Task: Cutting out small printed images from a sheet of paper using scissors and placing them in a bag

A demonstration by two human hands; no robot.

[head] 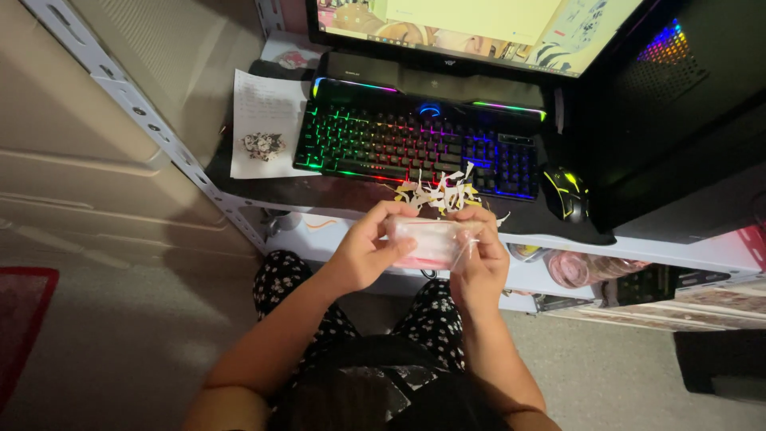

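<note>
Paper sheet (257,128) with a small drawing lies at the surface's left end, beside the rainbow-lit keyboard (415,144). Below, just off the surface edge, the left hand (369,247) and right hand (481,257) each have their grip closed on a clear plastic bag (433,242), paper scraps (439,191) behind it; black mouse (565,194) sits rightmost.

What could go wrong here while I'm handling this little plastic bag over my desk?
The small clear plastic bag is pinched between your left hand and right hand in dim light; it may slip or tear. The loose paper scraps sit at the desk edge by the keyboard and might scatter onto the keys or floor.
</note>
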